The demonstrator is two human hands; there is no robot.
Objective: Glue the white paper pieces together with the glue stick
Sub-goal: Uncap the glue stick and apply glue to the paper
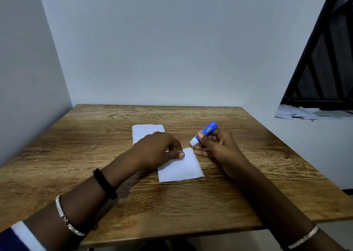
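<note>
In the middle of the frame, the left hand (158,147) pinches the upper left corner of the near paper (181,167) with thumb and bent fingers. The far paper (148,132) lies on the table (172,208), partly behind this hand. Just to the right, the right hand (215,147) grips the glue stick (207,131) between thumb and curled fingers, above the table.

Wooden table (172,203), brown grain top. Two white paper pieces lie flat on it: far paper (148,131) about centre, near paper (181,166) at its 5 o'clock. Whether they touch, cannot tell.
</note>
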